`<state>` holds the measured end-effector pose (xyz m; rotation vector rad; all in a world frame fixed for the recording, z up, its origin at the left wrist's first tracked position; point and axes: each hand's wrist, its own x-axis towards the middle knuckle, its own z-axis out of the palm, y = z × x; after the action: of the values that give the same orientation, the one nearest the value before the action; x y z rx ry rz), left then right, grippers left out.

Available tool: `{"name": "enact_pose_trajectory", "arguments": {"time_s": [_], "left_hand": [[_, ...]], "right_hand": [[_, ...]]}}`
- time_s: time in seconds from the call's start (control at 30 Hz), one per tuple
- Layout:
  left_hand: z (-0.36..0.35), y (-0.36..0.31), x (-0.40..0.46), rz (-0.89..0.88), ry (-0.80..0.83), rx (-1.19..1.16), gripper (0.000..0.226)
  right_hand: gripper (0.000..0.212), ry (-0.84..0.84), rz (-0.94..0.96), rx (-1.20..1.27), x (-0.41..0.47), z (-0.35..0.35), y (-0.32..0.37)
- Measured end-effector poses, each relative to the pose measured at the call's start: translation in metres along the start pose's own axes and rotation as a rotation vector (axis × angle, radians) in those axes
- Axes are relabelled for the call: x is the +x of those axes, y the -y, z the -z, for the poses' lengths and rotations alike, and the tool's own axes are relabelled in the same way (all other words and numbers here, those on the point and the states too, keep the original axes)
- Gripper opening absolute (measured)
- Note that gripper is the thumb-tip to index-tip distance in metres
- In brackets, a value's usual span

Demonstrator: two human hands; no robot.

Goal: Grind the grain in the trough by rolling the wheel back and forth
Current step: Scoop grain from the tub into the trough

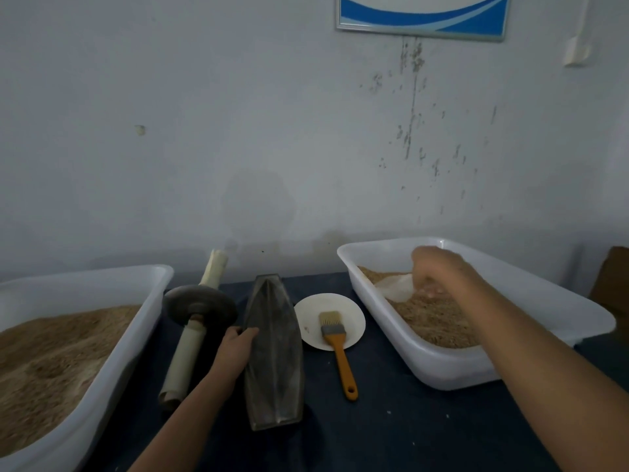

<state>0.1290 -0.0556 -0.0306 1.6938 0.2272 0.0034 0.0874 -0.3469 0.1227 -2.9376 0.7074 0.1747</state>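
right hand (pixel 439 270) in grain (pixel 432 318), trough (pixel 274 352)

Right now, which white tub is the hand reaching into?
The right white tub, beside the plate; the right hand digs into its grain.

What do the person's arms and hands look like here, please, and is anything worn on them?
Both forearms are bare, with no sleeve in view. The left hand and right hand wear no gloves, and no watch, ring or bracelet is visible on either.
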Motion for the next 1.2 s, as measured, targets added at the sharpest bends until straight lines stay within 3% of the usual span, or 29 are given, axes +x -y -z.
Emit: {"name": "enact_pose_trajectory", "arguments": {"time_s": [0.1,0.37,0.63,0.8,0.93,1.07,1.2], "left_hand": [[0.000,0.000,0.001,0.006,-0.006,0.003,0.043],[0.001,0.001,-0.001,-0.002,-0.002,-0.016,0.039],[0.000,0.004,0.000,-0.036,-0.022,0.015,0.037],[0.001,0.006,0.002,-0.043,-0.027,0.016,0.035],[0.001,0.008,0.002,-0.053,-0.025,0.022,0.035],[0.001,0.009,0.002,-0.052,-0.019,0.008,0.034],[0.002,0.009,0.001,-0.047,-0.011,-0.004,0.034]], "right_hand": [[0.012,-0.017,0.005,-0.163,-0.015,0.023,0.002],[0.018,0.109,-0.001,-0.435,-0.027,0.026,0.010],[0.035,0.139,-0.015,-0.236,0.006,-0.016,0.012],[0.013,0.079,0.013,-0.100,0.024,-0.039,0.011],[0.031,0.034,0.054,0.040,0.041,-0.052,0.010],[0.017,-0.047,0.081,0.098,0.055,-0.066,0.011],[0.025,-0.056,0.094,0.125,0.058,-0.073,0.010]]}}
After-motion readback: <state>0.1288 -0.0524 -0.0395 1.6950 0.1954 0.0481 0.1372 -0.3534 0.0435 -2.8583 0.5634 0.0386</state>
